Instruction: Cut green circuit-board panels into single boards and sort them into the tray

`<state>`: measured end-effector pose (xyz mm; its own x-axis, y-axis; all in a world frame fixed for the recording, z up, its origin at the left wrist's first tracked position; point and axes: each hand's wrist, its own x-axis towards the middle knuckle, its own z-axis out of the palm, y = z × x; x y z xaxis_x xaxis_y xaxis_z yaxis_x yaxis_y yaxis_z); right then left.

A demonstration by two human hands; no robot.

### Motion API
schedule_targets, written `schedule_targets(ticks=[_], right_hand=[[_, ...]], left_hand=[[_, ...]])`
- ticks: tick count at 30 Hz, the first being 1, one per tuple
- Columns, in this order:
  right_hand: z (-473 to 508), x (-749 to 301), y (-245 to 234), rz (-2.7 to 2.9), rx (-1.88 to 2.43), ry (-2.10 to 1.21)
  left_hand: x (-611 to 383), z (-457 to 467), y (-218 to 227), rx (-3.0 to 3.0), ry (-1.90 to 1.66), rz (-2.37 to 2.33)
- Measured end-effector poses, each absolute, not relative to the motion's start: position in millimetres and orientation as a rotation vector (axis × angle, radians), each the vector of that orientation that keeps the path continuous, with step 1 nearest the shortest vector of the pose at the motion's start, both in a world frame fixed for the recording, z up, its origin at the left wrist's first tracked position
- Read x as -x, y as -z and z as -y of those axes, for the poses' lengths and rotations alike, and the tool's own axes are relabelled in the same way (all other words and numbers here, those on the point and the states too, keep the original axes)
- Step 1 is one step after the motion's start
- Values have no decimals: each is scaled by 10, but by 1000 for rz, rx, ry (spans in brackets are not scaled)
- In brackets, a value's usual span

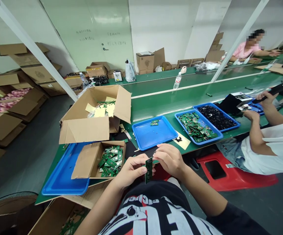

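Observation:
Between the thumb and fingers of my left hand (134, 169) stands a small green circuit board (148, 170), held upright close to my shirt. The fingertips of my right hand (169, 160) are pinched at the board's upper right edge; anything small between them is too hidden to make out. Beyond my hands lies a blue tray (134, 141) with a couple of boards (154, 122) in it. To the left of my left hand, a small open carton (86, 160) holds many loose circuit boards (111, 160).
A large open carton (84, 130) stands behind the small one, beside another blue tray (63, 188). Rightward are a tray of boards (197, 128), a tray of black parts (216, 117) and a co-worker (274, 140) on a red stool (244, 182). A water bottle (177, 81) stands farther back.

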<state>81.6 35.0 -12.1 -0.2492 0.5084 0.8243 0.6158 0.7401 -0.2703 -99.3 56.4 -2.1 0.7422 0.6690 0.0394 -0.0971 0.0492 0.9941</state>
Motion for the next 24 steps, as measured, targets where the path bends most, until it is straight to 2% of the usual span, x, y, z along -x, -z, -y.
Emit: schedule_targets(ticks=[12,20,24], right_hand=[[-366,-838,175,1884,844,160],[-375,-861,204,1955,727,185],[-389,-888,170,1872,735,162]], left_hand=[[930,-520,117,-1260,-747,-495],[935,-516,74,-1141,-623,-447],[875,-509,128,-1309,-562,-523]])
